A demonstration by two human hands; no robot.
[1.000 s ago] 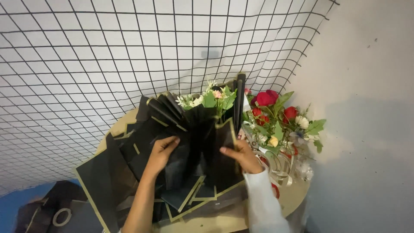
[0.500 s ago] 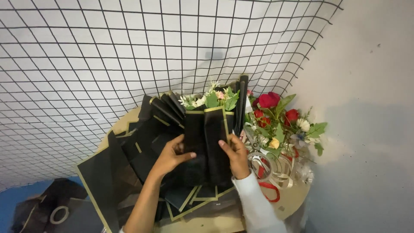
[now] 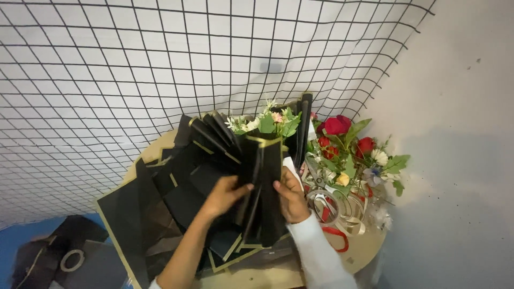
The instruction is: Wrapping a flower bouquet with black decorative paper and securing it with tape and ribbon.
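Both hands meet on a folded sheet of black wrapping paper (image 3: 265, 187) with a thin gold edge. The left hand (image 3: 225, 195) presses its fingers against the left face of the fold, and the right hand (image 3: 292, 195) grasps the right edge with thumb and fingers closed round it, so the paper stands nearly upright between them. Just beyond the hands, a small bunch of white and pale flowers (image 3: 267, 122) with green leaves pokes out above the top of the fold, framed by more black pleats (image 3: 214, 134) fanning away to the left.

To the left of the left hand, loose black sheets (image 3: 134, 214) lie spread over the round wooden worktop (image 3: 364, 251). To the right of the right hand stand red roses (image 3: 337, 126) with mixed small blooms, and nearer the wrist lie coils of ribbon (image 3: 332, 208), some pale, some red. A wire grid panel (image 3: 160, 64) rises behind everything.

The fold looks held mainly by finger pressure, so a slackened grip on either side would probably let the stiff paper spring open and lose its crease. Pushing the fold further toward the flowers risks crushing the petals or snapping thin stems. The right sleeve sits just beside the ribbon coils and could drag them off the worktop edge. The overlapping sheets under the left forearm may slide if leaned on.
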